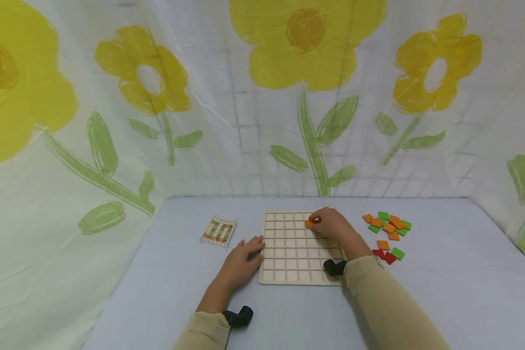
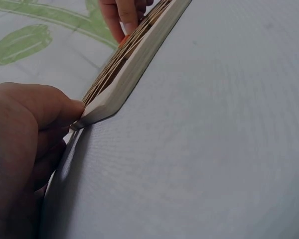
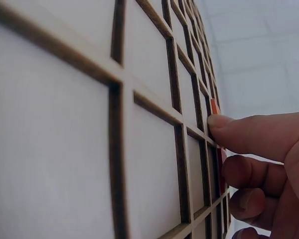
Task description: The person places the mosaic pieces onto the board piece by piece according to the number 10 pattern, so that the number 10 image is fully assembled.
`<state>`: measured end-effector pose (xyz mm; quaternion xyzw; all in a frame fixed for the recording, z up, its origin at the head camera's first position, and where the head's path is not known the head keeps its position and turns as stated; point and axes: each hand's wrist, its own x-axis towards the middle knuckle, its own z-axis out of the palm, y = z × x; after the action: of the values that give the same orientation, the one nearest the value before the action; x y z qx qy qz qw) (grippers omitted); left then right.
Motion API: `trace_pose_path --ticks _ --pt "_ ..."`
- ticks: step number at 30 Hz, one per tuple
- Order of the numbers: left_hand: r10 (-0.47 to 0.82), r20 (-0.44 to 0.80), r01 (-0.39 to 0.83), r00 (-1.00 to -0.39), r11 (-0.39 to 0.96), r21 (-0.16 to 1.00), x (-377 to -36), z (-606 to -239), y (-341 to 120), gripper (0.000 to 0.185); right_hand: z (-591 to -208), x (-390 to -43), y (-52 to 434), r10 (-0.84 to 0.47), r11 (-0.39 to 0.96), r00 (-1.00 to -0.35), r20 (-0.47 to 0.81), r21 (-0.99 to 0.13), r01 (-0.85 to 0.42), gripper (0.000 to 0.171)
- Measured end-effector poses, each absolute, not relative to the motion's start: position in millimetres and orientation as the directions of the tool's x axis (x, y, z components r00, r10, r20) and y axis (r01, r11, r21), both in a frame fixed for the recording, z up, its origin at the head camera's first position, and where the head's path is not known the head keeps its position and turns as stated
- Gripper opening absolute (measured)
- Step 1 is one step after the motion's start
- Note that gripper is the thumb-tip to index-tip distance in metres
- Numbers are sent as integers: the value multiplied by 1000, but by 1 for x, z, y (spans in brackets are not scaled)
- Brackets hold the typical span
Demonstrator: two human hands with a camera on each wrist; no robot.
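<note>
A wooden grid board (image 1: 285,253) lies flat on the table. My left hand (image 1: 240,262) rests at its left edge, fingers spread and fingertips against the rim; in the left wrist view the thumb (image 2: 65,107) touches the board near a corner. Over the upper part of the grid, my right hand (image 1: 332,226) pinches at a small orange square tile (image 1: 308,223). The right wrist view shows the thumb (image 3: 234,130) on the orange tile (image 3: 214,106), while a red tile (image 3: 222,167) stands by the curled index finger. The palm hides part of the grid.
Loose orange, green and red tiles (image 1: 393,236) lie right of the board, several overlapping. A pattern card (image 1: 219,232) with coloured squares lies to its left. Behind the table (image 1: 170,291) hangs a curtain (image 1: 210,160) printed with yellow flowers.
</note>
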<state>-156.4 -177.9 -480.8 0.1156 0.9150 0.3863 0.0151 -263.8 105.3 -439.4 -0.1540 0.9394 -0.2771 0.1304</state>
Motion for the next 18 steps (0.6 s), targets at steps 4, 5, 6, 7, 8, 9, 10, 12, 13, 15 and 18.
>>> trace_pose_path --ticks 4,5,6,7,8,9,10,12,13,15,18 --pt "222 62 200 -973 678 708 -156 -481 -178 39 -441 -265 105 -362 802 -917 -167 -558 -215 38" --pt "222 63 200 -973 679 707 -156 -481 -178 39 -441 -264 106 -363 802 -917 -165 -556 -218 37" --pt "223 64 202 -973 680 705 -156 -481 -178 39 -440 -264 107 -361 803 -919 -160 -555 -219 36" --pt "223 63 202 -973 682 703 -156 -481 -178 39 -439 -263 109 -358 800 -921 -153 -559 -218 37" --pt "223 63 202 -973 683 702 -156 -481 -178 39 -439 -261 111 -344 797 -927 -148 -568 -205 37" --pt "224 64 203 -973 684 701 -156 -482 -178 39 -439 -260 115 -332 793 -933 -139 -576 -197 38" --pt "225 65 206 -972 686 698 -156 -482 -178 39 -439 -257 119 -313 788 -940 -134 -589 -179 38" --pt "227 68 210 -971 689 694 -156 -482 -177 39 -438 -252 128 -268 778 -955 -123 -613 -140 41" --pt "227 70 211 -971 690 693 -156 -482 -177 39 -439 -249 134 -241 775 -963 -120 -622 -117 42" --pt "224 81 217 -971 688 693 -156 -482 -178 39 -440 -245 146 -200 771 -973 -115 -631 -84 43" --pt "210 84 208 -974 688 696 -156 -482 -178 39 -441 -240 166 -135 773 -983 -125 -634 -25 45"
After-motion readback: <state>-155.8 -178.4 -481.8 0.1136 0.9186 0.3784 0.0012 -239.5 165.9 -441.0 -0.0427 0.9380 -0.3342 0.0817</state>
